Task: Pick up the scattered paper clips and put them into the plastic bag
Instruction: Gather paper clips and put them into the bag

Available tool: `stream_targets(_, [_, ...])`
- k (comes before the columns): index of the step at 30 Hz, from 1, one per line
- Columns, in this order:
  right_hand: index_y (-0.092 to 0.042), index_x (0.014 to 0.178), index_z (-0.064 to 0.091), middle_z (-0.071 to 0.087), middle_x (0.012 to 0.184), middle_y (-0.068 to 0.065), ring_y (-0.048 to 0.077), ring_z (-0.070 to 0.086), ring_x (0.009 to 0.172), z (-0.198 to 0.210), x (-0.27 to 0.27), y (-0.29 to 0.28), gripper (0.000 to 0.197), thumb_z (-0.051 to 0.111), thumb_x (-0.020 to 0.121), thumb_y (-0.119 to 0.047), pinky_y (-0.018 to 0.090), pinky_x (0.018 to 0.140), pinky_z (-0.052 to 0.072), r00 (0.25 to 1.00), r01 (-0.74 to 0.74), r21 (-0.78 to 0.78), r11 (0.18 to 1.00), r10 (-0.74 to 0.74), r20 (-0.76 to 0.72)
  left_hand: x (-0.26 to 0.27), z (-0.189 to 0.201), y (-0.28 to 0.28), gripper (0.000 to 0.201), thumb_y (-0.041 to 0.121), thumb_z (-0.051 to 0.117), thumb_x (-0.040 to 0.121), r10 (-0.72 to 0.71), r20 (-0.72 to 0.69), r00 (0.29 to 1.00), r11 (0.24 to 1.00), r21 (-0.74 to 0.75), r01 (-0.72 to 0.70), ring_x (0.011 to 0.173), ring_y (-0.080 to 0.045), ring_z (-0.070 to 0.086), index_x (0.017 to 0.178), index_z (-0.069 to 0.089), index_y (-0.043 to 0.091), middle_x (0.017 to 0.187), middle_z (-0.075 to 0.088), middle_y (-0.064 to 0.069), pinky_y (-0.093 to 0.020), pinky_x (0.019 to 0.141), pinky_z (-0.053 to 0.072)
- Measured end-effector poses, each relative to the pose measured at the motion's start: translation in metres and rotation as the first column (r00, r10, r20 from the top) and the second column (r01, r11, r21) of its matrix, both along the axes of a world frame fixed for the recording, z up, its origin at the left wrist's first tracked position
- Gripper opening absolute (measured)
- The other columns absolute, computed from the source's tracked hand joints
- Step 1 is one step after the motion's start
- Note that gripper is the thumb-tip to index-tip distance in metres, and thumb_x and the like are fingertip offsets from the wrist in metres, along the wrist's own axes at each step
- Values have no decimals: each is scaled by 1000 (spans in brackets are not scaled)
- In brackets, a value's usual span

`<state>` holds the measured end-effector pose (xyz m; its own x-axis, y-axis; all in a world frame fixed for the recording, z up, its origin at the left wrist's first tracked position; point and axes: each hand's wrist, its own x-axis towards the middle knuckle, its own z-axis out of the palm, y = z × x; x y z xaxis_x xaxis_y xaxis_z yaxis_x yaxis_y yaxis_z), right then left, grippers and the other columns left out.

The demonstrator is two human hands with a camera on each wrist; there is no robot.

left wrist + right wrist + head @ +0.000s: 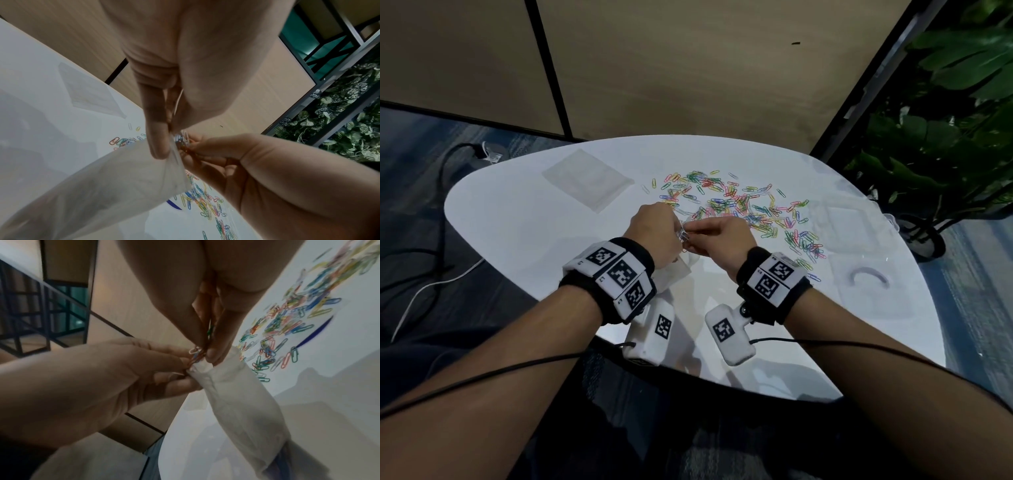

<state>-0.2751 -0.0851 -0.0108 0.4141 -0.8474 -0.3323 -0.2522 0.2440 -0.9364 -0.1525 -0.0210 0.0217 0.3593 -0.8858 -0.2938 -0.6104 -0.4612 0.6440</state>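
Many coloured paper clips [739, 202] lie scattered across the middle and right of the white table [517, 222]. My left hand [671, 233] pinches the rim of a small clear plastic bag [674, 274], which hangs below it above the table. In the left wrist view the left hand [167, 139] holds the bag [102, 186] at its top corner. My right hand [698, 233] meets it at the bag's mouth. The right hand [207, 352] pinches a small bunch of clips [195, 353] just over the opening of the bag [236, 402].
A flat stack of clear bags [589, 178] lies at the back left of the table. Clear plastic box parts [849, 222] [869, 284] sit on the right side. A potted plant [945, 137] stands beyond the right edge. Cables [441, 205] run over the floor at left.
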Motion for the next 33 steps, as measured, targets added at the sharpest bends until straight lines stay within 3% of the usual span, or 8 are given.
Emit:
stream_targets(5, [-7,79,74,74,81,21,32,72,77,-1,-2,5,8,74,79,2,40,82,60,995,-44,-64,997,38,-94,3,-1,-1,26,-2,56,83,15,-16,1000,1000,-17,-15,88,-34,74,93,78,6,93,76,-17,-43,84,62])
stream_targets(9, [-15,96,79,76,87,7,20,70,80,1,3,8,23,61,83,-6,30,80,57,849,-395,-362,844,185,-495,4,1,1,29,-4,55,84,9,4,1000,1000,-30,-9,87,-35,74,93,80,7,90,75,-17,-43,84,62])
stream_targets(14, [-18,97,78,77,95,0,11,71,86,22,6,-3,21,64,86,-6,25,86,56,907,-390,-411,824,268,-324,33,6,12,34,-4,58,85,63,-1,998,998,-19,-63,89,-26,76,107,76,13,99,77,-13,-38,89,61])
stream_targets(18, [-25,96,76,76,98,0,17,71,92,12,-3,-36,17,69,86,-14,41,88,57,939,-284,-361,888,182,-292,70,13,36,29,-2,52,93,162,-41,986,986,-41,-164,75,-25,78,107,75,7,90,74,-12,-37,84,63])
stream_targets(22, [-14,148,36,43,147,13,29,45,132,-49,-15,-57,86,76,78,-45,41,108,41,417,-536,-73,841,189,-889,103,12,59,29,-1,51,94,230,-32,973,971,-66,-232,72,-21,78,110,74,7,87,75,-11,-37,85,63])
stream_targets(23, [-13,152,26,34,151,15,31,38,136,-65,-15,-56,101,77,73,-51,42,108,39,390,-523,-56,850,181,-903,109,9,63,29,-1,51,94,239,-26,971,969,-64,-240,72,-21,78,111,74,6,87,75,-12,-36,85,63])
stream_targets(28, [-11,147,34,33,144,13,29,46,126,-99,25,-47,98,80,69,-50,37,105,41,590,-471,-238,850,103,-801,125,-1,75,30,0,52,93,268,29,963,962,-52,-266,70,-13,74,113,73,7,87,76,-14,-34,88,60])
stream_targets(33, [-12,143,41,37,142,17,33,44,129,-106,78,-58,84,77,75,-46,41,108,41,561,-551,-263,792,118,-820,131,0,76,31,0,50,93,285,29,958,957,-60,-283,68,-6,69,113,73,7,87,77,-16,-29,86,58])
